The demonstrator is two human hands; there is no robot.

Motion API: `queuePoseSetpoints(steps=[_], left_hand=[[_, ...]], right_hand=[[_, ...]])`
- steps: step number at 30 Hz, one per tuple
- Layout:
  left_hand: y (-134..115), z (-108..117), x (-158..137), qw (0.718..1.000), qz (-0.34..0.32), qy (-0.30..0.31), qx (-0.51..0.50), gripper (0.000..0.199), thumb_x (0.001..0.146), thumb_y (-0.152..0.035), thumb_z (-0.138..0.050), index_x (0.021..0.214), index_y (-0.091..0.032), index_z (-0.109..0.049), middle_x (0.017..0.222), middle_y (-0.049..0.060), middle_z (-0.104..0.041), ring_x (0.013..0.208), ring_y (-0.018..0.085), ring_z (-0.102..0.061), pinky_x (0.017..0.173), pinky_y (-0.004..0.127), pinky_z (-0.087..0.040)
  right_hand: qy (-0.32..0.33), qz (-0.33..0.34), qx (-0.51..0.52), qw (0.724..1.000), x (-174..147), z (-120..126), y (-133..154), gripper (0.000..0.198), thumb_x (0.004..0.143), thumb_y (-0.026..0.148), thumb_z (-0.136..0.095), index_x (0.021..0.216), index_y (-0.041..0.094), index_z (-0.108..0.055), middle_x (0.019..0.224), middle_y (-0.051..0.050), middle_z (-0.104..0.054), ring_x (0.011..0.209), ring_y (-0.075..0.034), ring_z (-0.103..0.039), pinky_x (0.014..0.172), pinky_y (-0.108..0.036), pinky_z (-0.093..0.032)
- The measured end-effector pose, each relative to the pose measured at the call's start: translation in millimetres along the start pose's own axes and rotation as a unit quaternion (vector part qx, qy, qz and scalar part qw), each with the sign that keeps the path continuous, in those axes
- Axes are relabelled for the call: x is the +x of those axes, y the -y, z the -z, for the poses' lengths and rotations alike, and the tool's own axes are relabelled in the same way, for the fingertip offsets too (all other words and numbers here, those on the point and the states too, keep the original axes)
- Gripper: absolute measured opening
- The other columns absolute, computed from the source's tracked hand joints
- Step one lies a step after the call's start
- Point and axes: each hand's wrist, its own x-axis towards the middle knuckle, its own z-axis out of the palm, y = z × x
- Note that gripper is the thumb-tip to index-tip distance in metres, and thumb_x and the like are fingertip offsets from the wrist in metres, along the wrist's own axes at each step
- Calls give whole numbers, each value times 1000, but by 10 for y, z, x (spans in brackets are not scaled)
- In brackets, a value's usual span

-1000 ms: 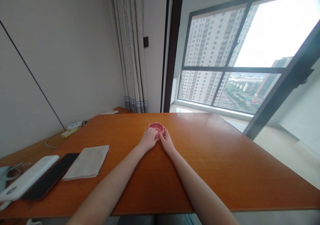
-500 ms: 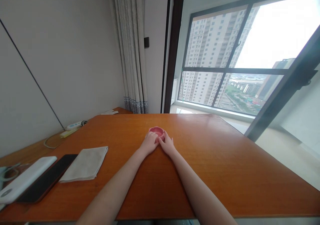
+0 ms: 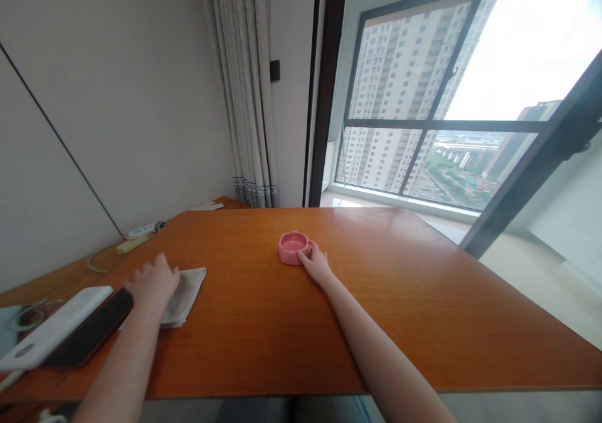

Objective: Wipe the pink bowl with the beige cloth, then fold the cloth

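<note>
A small pink bowl (image 3: 293,247) with a wavy rim and angular sides stands upright on the wooden table (image 3: 263,335). My right hand (image 3: 317,265) grips its right side, thumb at the front and fingers at the side. Nothing shows inside the bowl. To the left, my left hand (image 3: 153,283) hovers over or touches a folded pale grey cloth (image 3: 185,294); I cannot tell which. Its fingers are spread, slightly blurred, and it covers much of the cloth's left part.
Left of the cloth lie a black phone (image 3: 89,335) and a white power bank (image 3: 59,326) with a cable. A power strip (image 3: 142,230) sits farther back by the wall. Beyond the table hang a curtain (image 3: 249,97) and a large window (image 3: 423,125).
My left hand has let go of the bowl and moved left to the cloth. My right hand stays on the bowl. The view has tilted slightly.
</note>
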Motion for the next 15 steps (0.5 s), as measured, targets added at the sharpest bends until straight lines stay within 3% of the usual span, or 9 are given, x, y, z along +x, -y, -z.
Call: queuePoseSetpoints(steps=[1,4,9,15], left_hand=[[160,-36,0,999,17,21,21,47,82,-37,-41,121,-13,-49,117,21,-57,108,37,-51,84,52,-39],[418,-166,-90,998,-22,36,46,42,83,-40,-36,112,-14,-54,107,20,-61,99,35,-56,78,46,-42],[486,-293,-170,995,-8,49,86,42,87,-41,-27,107,-16,-53,109,17,-60,94,30,-58,73,39,-43],[576,-229,-7,993,7,109,54,52,80,-59,-34,94,-15,-59,111,19,-60,96,32,-58,75,38,-44]], right_hand=[[-1,1,-2,1000,0,-2,-2,60,81,50,-47,129,16,-38,123,-12,-57,120,-27,-47,108,-53,-8],[-3,0,-9,1000,2,-8,-11,60,80,50,-47,129,16,-38,124,-13,-56,121,-27,-46,108,-53,-9],[-3,3,-12,1000,1,-11,-15,60,81,49,-47,129,15,-37,125,-13,-56,122,-27,-45,108,-53,-9],[-2,-5,-17,1000,9,-20,-11,60,81,49,-47,130,17,-37,126,-12,-55,122,-26,-45,109,-52,-8]])
